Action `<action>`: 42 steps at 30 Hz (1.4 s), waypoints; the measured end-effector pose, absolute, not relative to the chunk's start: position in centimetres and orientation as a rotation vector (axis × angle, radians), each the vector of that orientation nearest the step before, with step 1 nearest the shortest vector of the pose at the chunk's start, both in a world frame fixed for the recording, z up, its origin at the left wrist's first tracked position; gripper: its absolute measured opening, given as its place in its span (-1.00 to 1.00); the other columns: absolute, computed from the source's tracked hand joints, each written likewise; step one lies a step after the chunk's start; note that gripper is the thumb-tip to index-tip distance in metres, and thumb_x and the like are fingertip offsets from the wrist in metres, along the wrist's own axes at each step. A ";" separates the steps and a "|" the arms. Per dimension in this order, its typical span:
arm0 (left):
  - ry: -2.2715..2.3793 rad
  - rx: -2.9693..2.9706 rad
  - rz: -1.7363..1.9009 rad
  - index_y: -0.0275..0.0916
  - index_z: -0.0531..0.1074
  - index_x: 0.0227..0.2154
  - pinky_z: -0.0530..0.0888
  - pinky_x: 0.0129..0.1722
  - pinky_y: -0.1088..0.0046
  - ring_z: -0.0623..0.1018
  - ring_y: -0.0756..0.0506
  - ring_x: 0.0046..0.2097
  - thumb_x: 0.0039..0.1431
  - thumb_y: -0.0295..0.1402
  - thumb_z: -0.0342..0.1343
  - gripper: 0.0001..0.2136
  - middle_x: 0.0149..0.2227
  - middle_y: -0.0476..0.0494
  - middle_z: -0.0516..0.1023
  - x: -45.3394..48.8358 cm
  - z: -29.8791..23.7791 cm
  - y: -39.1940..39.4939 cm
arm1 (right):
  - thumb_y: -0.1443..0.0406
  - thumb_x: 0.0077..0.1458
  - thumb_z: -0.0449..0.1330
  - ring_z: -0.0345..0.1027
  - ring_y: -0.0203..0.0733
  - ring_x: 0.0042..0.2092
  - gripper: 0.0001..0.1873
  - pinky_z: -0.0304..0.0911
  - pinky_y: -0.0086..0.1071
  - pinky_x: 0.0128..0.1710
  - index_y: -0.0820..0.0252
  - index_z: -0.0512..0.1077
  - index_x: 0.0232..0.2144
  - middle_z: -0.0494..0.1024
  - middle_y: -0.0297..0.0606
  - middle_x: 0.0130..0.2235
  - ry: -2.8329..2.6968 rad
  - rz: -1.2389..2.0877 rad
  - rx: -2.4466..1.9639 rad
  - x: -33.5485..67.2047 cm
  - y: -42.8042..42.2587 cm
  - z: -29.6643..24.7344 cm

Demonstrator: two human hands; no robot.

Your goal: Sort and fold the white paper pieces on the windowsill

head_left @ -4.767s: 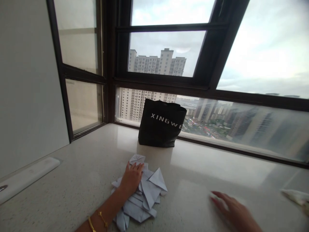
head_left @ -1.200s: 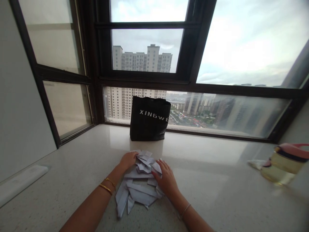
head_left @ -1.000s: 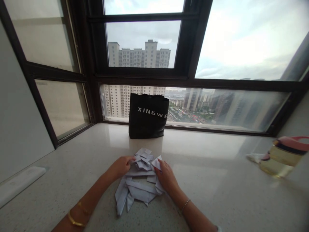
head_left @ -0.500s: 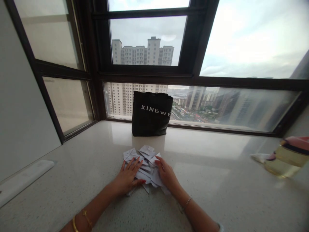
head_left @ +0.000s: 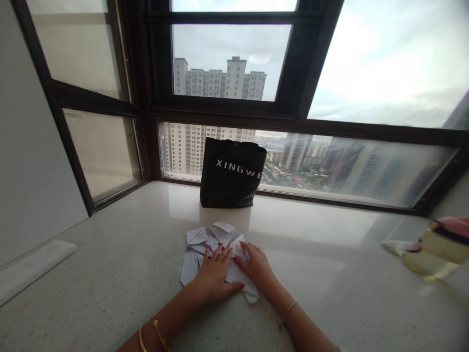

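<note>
A heap of folded white paper pieces (head_left: 205, 238) lies on the pale stone counter (head_left: 110, 274) in front of me. My left hand (head_left: 214, 277) lies flat on top of the heap, fingers spread and pointing away from me. My right hand (head_left: 258, 269) rests on the heap's right side, fingers stretched over the paper. Both hands press on the paper and neither one grips a piece. Gold bracelets are on my left wrist and a thin chain on my right.
A black bag (head_left: 231, 173) with white letters stands behind the heap at the window. A bottle of yellow liquid with a pink cap (head_left: 437, 247) lies at the right edge. A white flat bar (head_left: 32, 269) lies on the left. Dark window frames close the far side.
My left hand has slid right onto the middle of the heap, and the papers have shifted under it. My right hand has stayed on the right side. The view has tilted slightly.
</note>
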State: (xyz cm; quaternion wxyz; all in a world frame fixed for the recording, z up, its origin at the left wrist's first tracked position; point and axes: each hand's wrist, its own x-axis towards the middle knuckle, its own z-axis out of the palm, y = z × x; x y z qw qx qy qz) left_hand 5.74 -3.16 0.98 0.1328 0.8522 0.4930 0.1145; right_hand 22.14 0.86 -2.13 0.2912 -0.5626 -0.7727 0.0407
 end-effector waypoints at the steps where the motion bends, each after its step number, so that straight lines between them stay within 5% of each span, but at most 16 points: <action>1: 1.429 2.461 0.358 -0.29 -0.08 0.16 -0.25 0.12 -0.01 -0.10 -0.24 0.22 -0.01 0.11 -0.20 -0.25 0.21 -0.23 -0.06 5.4 1.1 -3.1 | 0.21 -0.05 0.11 0.21 -0.03 0.01 -0.55 0.04 -0.16 0.01 0.24 0.31 -0.07 0.43 -0.08 -0.08 -2.079 0.086 -1.544 22.0 0.7 -1.7; 10: 1.408 1.885 1.034 -0.28 0.17 0.02 0.15 0.09 0.33 0.23 -0.12 0.11 0.13 -0.20 -0.18 -0.57 0.08 -0.22 0.26 4.6 1.8 -1.1 | 0.41 0.02 0.00 0.38 -0.12 -0.23 -0.74 0.20 -0.32 -0.22 0.17 0.47 -0.32 0.54 -0.14 -0.32 -2.195 -0.070 -1.602 20.9 -0.1 0.7; 15: 1.083 1.263 1.252 -0.26 0.31 -0.11 0.27 -0.01 0.38 0.36 -0.12 0.00 0.09 -0.23 -0.05 -0.67 -0.03 -0.20 0.38 4.4 2.0 -0.7 | 0.33 0.10 -0.06 0.30 -0.14 -0.11 -0.69 0.20 -0.25 -0.12 0.15 0.41 -0.17 0.49 -0.18 -0.17 -1.879 -0.106 -1.245 22.1 -0.5 0.8; 20: 0.733 0.766 1.201 -0.26 0.33 -0.19 0.45 -0.34 0.44 0.50 -0.10 -0.23 0.05 -0.16 0.01 -0.68 -0.15 -0.24 0.44 4.6 2.7 -1.4 | 0.40 0.11 -0.09 0.16 -0.16 0.03 -0.63 0.16 -0.18 -0.03 0.00 0.37 -0.11 0.39 -0.26 -0.03 -2.075 -0.043 -0.851 21.6 -1.2 1.0; 25: 0.791 0.700 1.312 -0.25 0.31 -0.19 0.46 -0.42 0.51 0.52 -0.01 -0.40 -0.08 -0.50 0.16 -0.68 -0.36 -0.10 0.50 4.4 1.8 -1.0 | 0.38 0.13 -0.17 0.08 -0.17 0.08 -0.60 0.12 -0.18 0.02 0.07 0.27 -0.03 0.29 -0.19 0.05 -2.053 0.137 -0.847 21.2 -1.0 0.7; 28: 0.840 0.674 1.391 -0.26 0.31 -0.20 0.46 -0.46 0.51 0.50 0.01 -0.46 -0.11 -0.56 0.16 -0.66 -0.44 -0.05 0.49 4.1 1.3 -0.4 | 0.25 0.13 -0.13 0.25 -0.14 -0.07 -0.62 0.25 -0.23 -0.16 0.19 0.21 -0.01 0.34 -0.08 -0.05 -1.815 0.203 -1.058 22.0 -0.4 0.7; 31: 0.839 0.658 1.469 -0.24 0.29 -0.18 0.46 -0.45 0.50 0.49 0.01 -0.45 -0.15 -0.58 0.18 -0.60 -0.41 -0.05 0.48 3.8 1.3 -0.2 | 0.07 0.03 -0.01 0.30 -0.20 -0.38 -0.60 0.25 -0.33 -0.40 0.25 0.34 -0.21 0.41 -0.20 -0.37 -1.820 0.309 -1.335 23.0 0.0 0.8; 35: 0.828 0.698 1.557 -0.21 0.30 -0.17 0.46 -0.42 0.49 0.51 -0.02 -0.39 -0.21 -0.52 0.22 -0.56 -0.38 -0.04 0.47 3.6 1.7 -0.3 | 0.03 -0.22 0.21 0.23 -0.24 -0.43 -0.66 0.15 -0.40 -0.45 0.20 0.38 -0.55 0.37 -0.31 -0.50 -2.160 0.504 -1.449 23.2 -0.4 1.0; 42: 0.841 0.672 1.689 -0.27 0.34 -0.44 0.43 -0.43 0.51 0.49 0.00 -0.42 -0.24 -0.20 0.23 -0.69 -0.44 -0.02 0.47 3.4 1.9 -0.2 | 0.13 -0.27 0.27 0.16 -0.38 -0.53 -0.71 0.04 -0.50 -0.56 0.23 0.33 -0.56 0.35 -0.42 -0.58 -2.001 1.200 -1.207 23.0 -0.7 1.8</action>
